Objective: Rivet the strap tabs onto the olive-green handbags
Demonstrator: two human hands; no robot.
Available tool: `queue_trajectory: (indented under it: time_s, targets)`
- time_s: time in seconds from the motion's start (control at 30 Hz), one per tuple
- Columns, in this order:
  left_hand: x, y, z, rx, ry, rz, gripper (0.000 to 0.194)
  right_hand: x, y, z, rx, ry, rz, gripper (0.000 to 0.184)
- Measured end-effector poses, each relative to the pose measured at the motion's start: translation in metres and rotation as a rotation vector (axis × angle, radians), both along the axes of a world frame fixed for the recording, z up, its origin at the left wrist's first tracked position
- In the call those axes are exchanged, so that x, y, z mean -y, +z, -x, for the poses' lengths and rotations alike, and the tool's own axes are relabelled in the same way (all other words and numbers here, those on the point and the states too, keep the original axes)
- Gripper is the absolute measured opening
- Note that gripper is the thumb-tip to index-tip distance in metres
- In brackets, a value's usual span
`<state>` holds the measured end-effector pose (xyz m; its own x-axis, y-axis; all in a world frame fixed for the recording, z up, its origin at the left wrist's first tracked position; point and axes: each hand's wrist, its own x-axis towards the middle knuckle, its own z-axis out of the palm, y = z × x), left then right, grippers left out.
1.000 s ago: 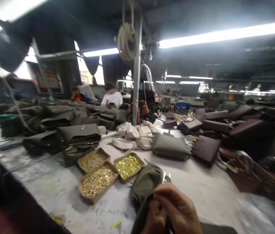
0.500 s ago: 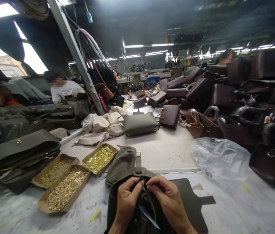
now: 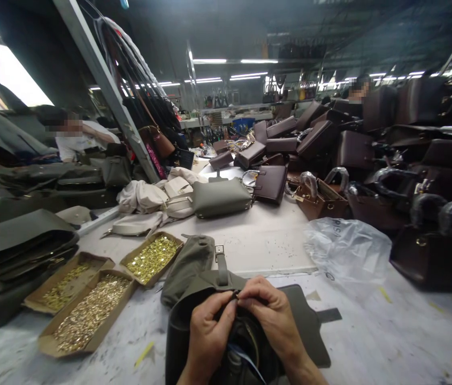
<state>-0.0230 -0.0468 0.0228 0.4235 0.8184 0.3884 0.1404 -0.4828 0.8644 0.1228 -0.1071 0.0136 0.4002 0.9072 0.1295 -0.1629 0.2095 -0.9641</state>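
Observation:
An olive-green bag [image 3: 181,326] lies before me with its mouth open toward me and a dark lining inside. My left hand [image 3: 212,326] pinches the upper edge of that opening between thumb and fingers. Right beside it, my right hand [image 3: 268,315] pinches at the same edge, fingertips almost meeting the left ones. Whatever small piece may be between the fingertips is too dark to make out. Above the hands a strap with a buckle [image 3: 220,256] stands up from the bag. The bag's flap [image 3: 306,321] with its tab spreads out to the right.
Left of the bag, cardboard trays [image 3: 85,313] hold small gold-coloured metal pieces. Further left lie dark green bags [image 3: 21,246]. A clear plastic bag [image 3: 346,248] rests at the right, before a heap of dark brown handbags [image 3: 434,246]. Beige bags [image 3: 141,200] lie behind the trays.
My right hand has come closer to the left, so the fingertips nearly touch at the bag's edge. The whole view has shifted slightly, with things appearing further left.

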Motion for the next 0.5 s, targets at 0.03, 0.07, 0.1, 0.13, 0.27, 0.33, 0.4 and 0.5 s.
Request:
queue_trajectory:
  time_s: [0.03,0.07,0.1,0.13,0.27,0.33,0.4,0.5]
  targets:
    - [0.000,0.001,0.000,0.003,-0.005,-0.013,0.017,0.000,0.000,0.000,0.004,-0.001,0.000,0.006]
    - [0.001,0.001,0.000,0.004,-0.009,-0.025,0.017,0.000,0.000,0.000,0.010,-0.003,0.001,0.004]
    - [0.001,0.002,-0.001,0.005,-0.011,-0.037,0.018,0.001,0.001,0.000,0.016,-0.005,0.002,0.003]
    - [0.001,0.002,-0.001,0.003,-0.010,-0.046,0.018,0.001,0.001,0.000,0.022,-0.005,0.004,0.002]
    - [0.000,-0.002,0.000,-0.025,0.001,-0.074,0.020,0.001,0.002,0.001,0.022,-0.007,0.010,0.002]
    - [0.000,-0.007,0.004,-0.042,0.007,-0.096,0.021,-0.001,0.001,0.002,0.018,-0.021,0.011,0.002]
    - [0.000,-0.009,0.008,-0.049,0.013,-0.132,0.021,-0.003,0.000,0.003,0.022,-0.050,0.006,0.001]
    - [-0.003,-0.008,0.000,-0.010,0.074,-0.225,0.016,-0.005,0.005,0.000,0.069,-0.057,-0.024,0.006]
